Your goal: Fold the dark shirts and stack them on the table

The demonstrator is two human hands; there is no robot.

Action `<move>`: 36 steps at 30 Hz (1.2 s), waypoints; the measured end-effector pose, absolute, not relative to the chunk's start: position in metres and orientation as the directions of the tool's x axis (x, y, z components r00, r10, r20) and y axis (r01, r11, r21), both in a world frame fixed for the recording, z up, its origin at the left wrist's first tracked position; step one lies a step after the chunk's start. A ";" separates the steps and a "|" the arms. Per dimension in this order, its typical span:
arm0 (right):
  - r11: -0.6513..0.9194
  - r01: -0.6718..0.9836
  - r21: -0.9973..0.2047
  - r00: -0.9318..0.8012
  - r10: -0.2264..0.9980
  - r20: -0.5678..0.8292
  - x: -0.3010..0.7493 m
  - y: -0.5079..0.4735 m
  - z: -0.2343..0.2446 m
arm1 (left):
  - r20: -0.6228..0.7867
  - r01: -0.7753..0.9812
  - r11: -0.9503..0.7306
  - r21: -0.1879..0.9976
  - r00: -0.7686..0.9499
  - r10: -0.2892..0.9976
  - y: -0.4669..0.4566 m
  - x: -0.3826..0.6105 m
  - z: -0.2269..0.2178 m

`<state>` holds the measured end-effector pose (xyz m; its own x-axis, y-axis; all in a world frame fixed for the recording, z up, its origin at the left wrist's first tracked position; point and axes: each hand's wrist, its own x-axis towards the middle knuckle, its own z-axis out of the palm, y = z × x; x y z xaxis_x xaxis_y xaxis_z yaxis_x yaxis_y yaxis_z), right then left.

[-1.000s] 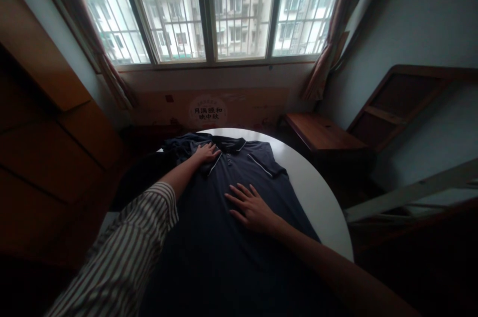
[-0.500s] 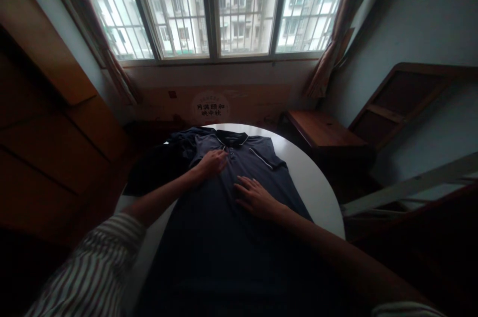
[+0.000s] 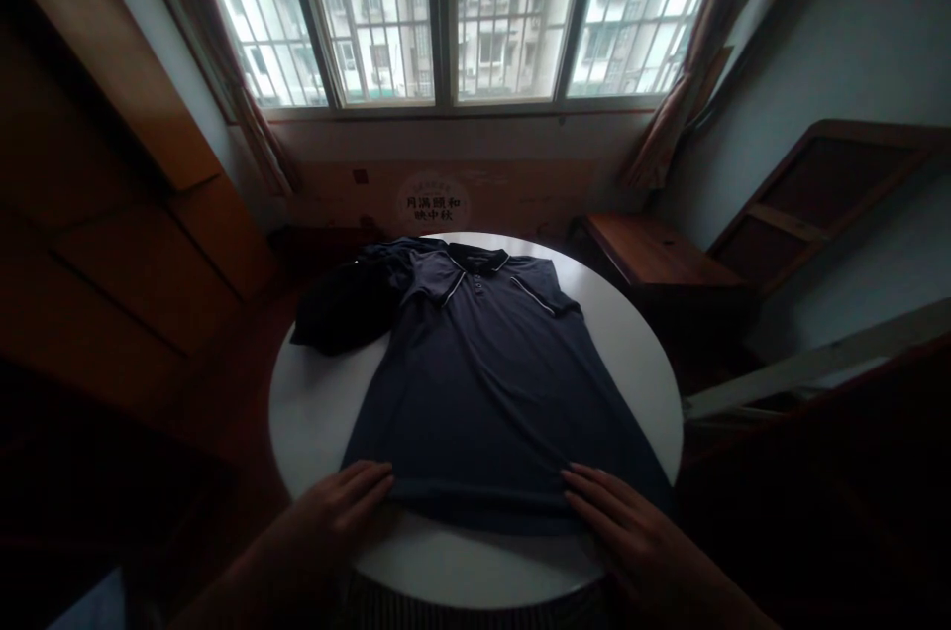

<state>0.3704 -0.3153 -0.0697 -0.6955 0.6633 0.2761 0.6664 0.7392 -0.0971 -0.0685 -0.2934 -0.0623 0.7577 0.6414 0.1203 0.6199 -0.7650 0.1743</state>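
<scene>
Left hand (image 3: 334, 508) and right hand (image 3: 624, 523), both spread flat, have dropped down to the bottom hem (image 3: 475, 509) of the dark navy polo shirt (image 3: 482, 392) on the round white table (image 3: 312, 422), lower frame.

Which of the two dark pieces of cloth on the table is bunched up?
The black bunched cloth at the far left of the white table; the navy polo shirt lies spread flat beside it, collar showing.

The left hand (image 3: 338, 511) and right hand (image 3: 631, 531) lie open at the hem of a navy polo shirt (image 3: 482, 382), spread on a round white desk (image 3: 319, 422). Dark bunched cloth (image 3: 346, 308) sits at ten o'clock; a barred window (image 3: 446, 16) stands at twelve.
</scene>
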 end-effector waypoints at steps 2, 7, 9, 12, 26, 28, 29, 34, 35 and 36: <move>0.740 0.669 -0.072 -0.690 0.654 0.309 0.376 -0.315 -0.070 | 0.117 0.631 -0.752 0.192 0.746 0.656 -0.293 -0.071 -0.064; 0.639 0.766 -0.066 -0.573 0.726 0.381 0.392 -0.317 -0.058 | 0.225 0.692 -0.700 0.177 0.664 0.713 -0.290 -0.086 -0.072; 0.606 0.793 -0.059 -0.534 0.738 0.413 0.398 -0.320 -0.054 | 0.238 0.685 -0.714 0.145 0.676 0.698 -0.290 -0.095 -0.077; 0.592 0.806 -0.012 -0.520 0.716 0.466 0.404 -0.325 -0.053 | 0.239 0.675 -0.726 0.130 0.689 0.684 -0.292 -0.107 -0.080; 0.579 0.815 -0.019 -0.533 0.762 0.368 0.416 -0.331 -0.087 | 0.289 0.678 -0.732 0.062 0.690 0.663 -0.304 -0.157 -0.060; 0.594 0.804 -0.034 -0.537 0.749 0.388 0.418 -0.334 -0.086 | 0.308 0.667 -0.745 0.015 0.706 0.638 -0.304 -0.160 -0.066; 0.601 0.798 -0.037 -0.533 0.733 0.423 0.419 -0.336 -0.085 | 0.317 0.660 -0.752 0.000 0.713 0.626 -0.303 -0.162 -0.069; 0.648 0.757 -0.088 -0.535 0.691 0.487 0.427 -0.341 -0.072 | 0.340 0.604 -0.797 0.003 0.749 0.569 -0.300 -0.170 -0.078; 0.651 0.753 -0.099 -0.534 0.692 0.486 0.429 -0.342 -0.070 | 0.343 0.595 -0.803 0.025 0.750 0.566 -0.301 -0.169 -0.078; 0.651 0.752 -0.103 -0.531 0.691 0.490 0.432 -0.342 -0.070 | 0.340 0.594 -0.803 0.056 0.744 0.574 -0.302 -0.168 -0.077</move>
<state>0.4316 -0.3418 -0.0696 -0.5310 0.6914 0.4899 0.7522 0.6509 -0.1032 -0.1683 -0.3024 -0.0766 0.7445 0.5744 0.3404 0.5938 -0.8027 0.0559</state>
